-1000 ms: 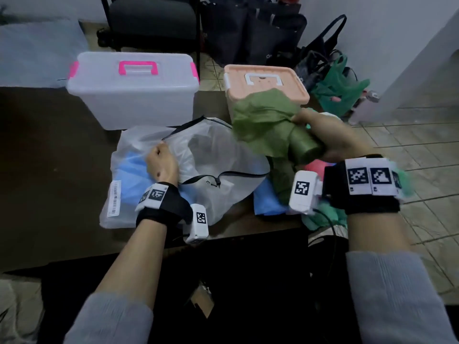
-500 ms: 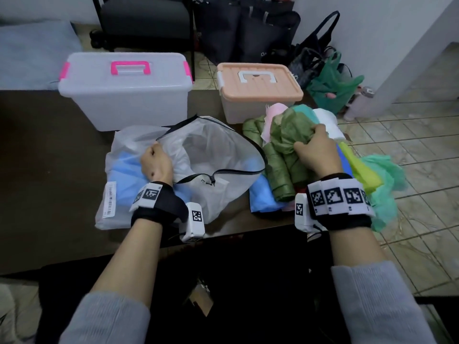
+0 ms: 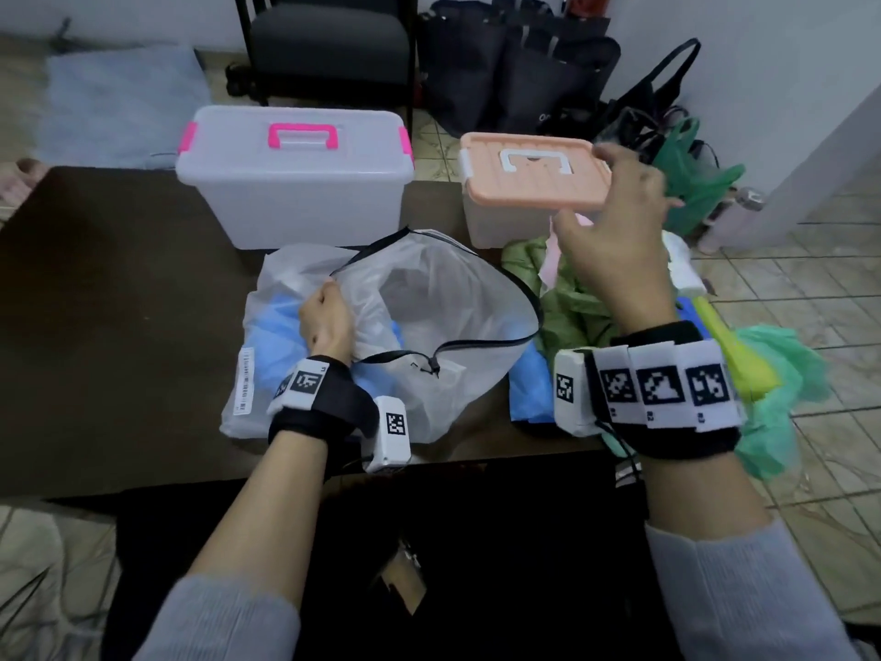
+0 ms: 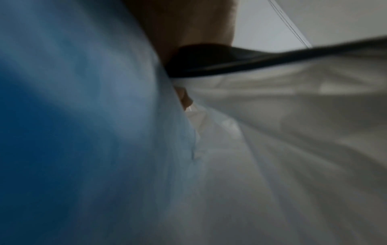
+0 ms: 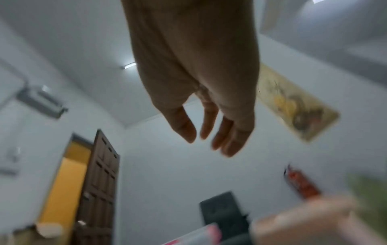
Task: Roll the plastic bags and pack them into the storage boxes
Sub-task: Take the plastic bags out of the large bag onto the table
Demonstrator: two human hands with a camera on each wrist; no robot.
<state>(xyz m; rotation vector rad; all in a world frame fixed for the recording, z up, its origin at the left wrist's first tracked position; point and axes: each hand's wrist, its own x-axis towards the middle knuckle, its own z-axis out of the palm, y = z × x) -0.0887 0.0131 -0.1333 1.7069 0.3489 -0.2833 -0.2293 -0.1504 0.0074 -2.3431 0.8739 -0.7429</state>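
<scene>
Early on: both storage boxes [image 3: 295, 183] lidded w/ bags [image 3: 572, 307] loose in front, left hand [image 3: 326, 322] gripping clear bag [image 3: 429, 326], right hand [image 3: 615, 231] fingers relaxed, empty, by peach box [image 3: 529, 183].

Dark brown table [image 3: 119, 326] carries two lidded storage boxes at its far edge: a clear box with pink handle [image 3: 295, 183] at centre, a smaller box with peach lid [image 3: 524, 193] to its right. Nearer: a translucent drawstring bag [image 3: 429, 336] over blue plastic; right of it, a heap of green, blue, yellow bags [image 3: 572, 317] overhanging the edge.
</scene>
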